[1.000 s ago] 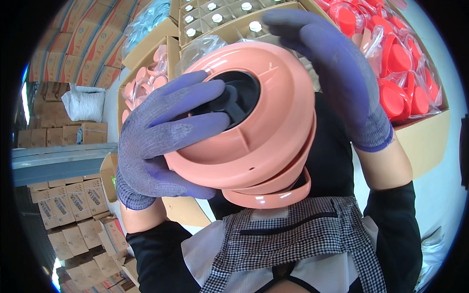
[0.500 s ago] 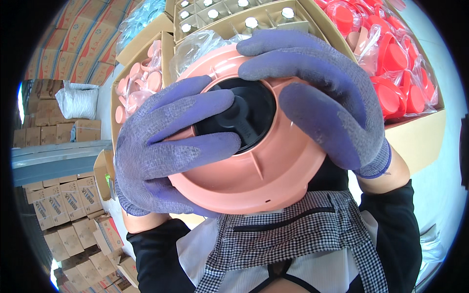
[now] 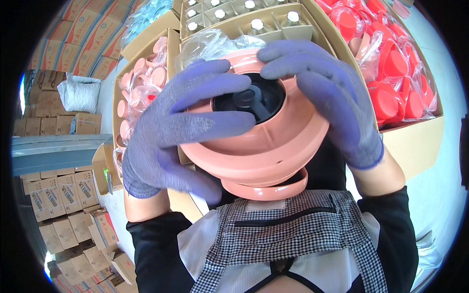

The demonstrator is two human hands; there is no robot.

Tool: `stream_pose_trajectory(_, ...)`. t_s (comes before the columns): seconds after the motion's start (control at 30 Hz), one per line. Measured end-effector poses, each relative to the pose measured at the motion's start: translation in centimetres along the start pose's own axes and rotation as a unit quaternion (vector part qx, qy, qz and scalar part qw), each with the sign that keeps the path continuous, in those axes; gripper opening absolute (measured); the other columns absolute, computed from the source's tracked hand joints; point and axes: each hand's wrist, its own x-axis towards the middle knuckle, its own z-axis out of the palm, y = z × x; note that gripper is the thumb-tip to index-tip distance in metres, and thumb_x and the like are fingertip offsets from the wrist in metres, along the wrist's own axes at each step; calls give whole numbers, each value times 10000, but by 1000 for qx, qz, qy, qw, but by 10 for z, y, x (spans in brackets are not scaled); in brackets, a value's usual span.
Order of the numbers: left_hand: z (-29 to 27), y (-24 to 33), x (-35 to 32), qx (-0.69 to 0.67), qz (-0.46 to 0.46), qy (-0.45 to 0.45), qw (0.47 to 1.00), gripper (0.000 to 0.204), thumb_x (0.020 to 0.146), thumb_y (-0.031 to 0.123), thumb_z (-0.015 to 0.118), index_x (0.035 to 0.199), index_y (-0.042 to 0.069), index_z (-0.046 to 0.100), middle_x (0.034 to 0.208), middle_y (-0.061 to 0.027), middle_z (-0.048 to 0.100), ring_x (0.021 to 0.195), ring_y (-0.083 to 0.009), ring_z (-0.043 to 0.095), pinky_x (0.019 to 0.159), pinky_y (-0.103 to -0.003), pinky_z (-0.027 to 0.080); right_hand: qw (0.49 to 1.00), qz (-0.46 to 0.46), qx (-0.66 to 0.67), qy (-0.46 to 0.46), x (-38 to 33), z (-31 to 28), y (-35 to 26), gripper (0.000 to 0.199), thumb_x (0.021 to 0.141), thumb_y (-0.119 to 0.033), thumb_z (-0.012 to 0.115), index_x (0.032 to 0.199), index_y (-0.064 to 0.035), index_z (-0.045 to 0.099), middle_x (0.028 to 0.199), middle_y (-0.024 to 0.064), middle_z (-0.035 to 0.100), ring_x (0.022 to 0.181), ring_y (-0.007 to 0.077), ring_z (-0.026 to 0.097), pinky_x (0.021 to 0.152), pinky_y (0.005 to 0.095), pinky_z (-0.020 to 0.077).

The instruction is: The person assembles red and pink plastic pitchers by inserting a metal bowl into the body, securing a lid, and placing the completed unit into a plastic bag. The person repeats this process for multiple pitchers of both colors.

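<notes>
A pink plastic jug is tilted in front of my chest, its loop handle at the near side. In its round opening sits a black disc-shaped part with a raised bar. My left hand, in a purple-grey glove, has its fingers spread and stretched across the black part and the pink rim, the blurred thumb apart at the lower left. My right hand, gloved alike, curls around the jug's far right side, fingertips on the rim. Its thumb's grip is partly hidden.
Beyond the jug stands a divided carton of bottle-shaped pieces with white tops. A carton of pink parts is at the left, one of red parts at the right. Stacked cartons and a white sack lie farther left.
The jug has tilted, bringing its handle into view. My left hand has shifted up and right over the black part, its thumb now off the jug's near side. My right hand has moved slightly.
</notes>
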Motion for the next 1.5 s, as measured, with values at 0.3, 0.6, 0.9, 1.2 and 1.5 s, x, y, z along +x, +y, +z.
stream_pose_trajectory(0.3,81,67,60,332,-143,65,930,706,642,419,904,1218,62,707,1154,-172,723,1097,-356,697,1079,-511,469,889,-35,437,-131,47,19,133,272,1024,-194,575,1222,-73,716,1420,204,623,1352,370,560,1160,461,453)
stream_pose_trajectory(0.6,32,-32,-6,-13,-85,259,962,604,1056,465,440,1184,-53,723,1299,-230,701,1382,-366,556,1190,-451,395,990,-75,-120,29,3,1,20,360,1021,-124,548,1339,-3,668,1386,189,658,1257,277,655,1066,378,513)
stream_pose_trajectory(0.9,63,-42,-10,45,-5,336,941,418,1037,337,501,1077,-14,724,1121,-181,741,1300,-409,611,1195,-525,382,996,-42,51,-61,33,4,65,239,1044,-158,553,1079,21,708,1445,213,606,1338,331,591,1158,425,456)
stream_pose_trajectory(1.2,65,3,4,190,-98,267,940,369,1022,277,539,1134,-7,747,1123,-151,761,1045,-293,723,960,-389,535,995,-15,16,-100,63,6,91,373,1050,-193,574,1366,-9,650,1370,144,667,1248,248,653,1116,367,504)
stream_pose_trajectory(1.5,63,-44,-12,60,-66,283,955,508,1041,412,490,1164,-19,730,1147,-158,750,1164,-302,688,1027,-408,510,979,-111,-172,-14,24,8,28,421,998,-195,676,1394,-58,642,1383,177,661,1233,310,671,1068,404,534)
